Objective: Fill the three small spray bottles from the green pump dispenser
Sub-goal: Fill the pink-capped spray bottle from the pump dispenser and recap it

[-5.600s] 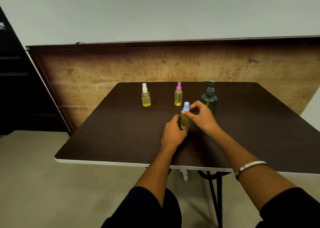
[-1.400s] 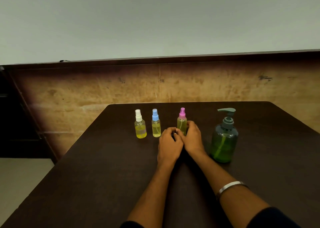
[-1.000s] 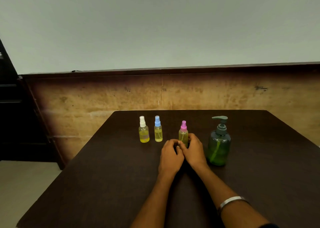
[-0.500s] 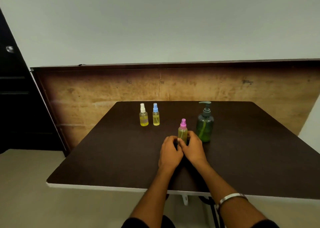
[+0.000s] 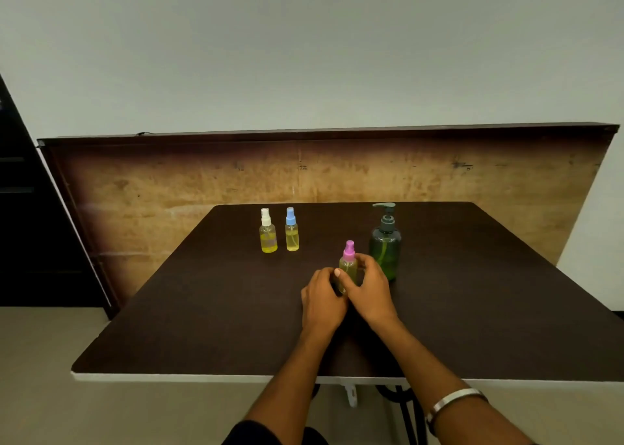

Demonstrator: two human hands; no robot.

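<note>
A small pink-capped spray bottle (image 5: 348, 263) of yellowish liquid stands upright mid-table. My right hand (image 5: 370, 292) curls round its body from the right. My left hand (image 5: 322, 301) touches its lower left side with curled fingers. The green pump dispenser (image 5: 385, 243) stands just behind and to the right of it. Farther back on the left stand a white-capped spray bottle (image 5: 268, 233) and a blue-capped spray bottle (image 5: 291, 232), side by side, both holding yellow liquid.
The dark brown table (image 5: 209, 309) has a white front edge near me. A wooden panel (image 5: 202, 181) leans against the wall behind it. A dark cabinet (image 5: 20, 208) stands at the far left.
The pink-capped bottle has come toward me, away from the row with the other two, both hands staying on it. The camera has pulled back from the table.
</note>
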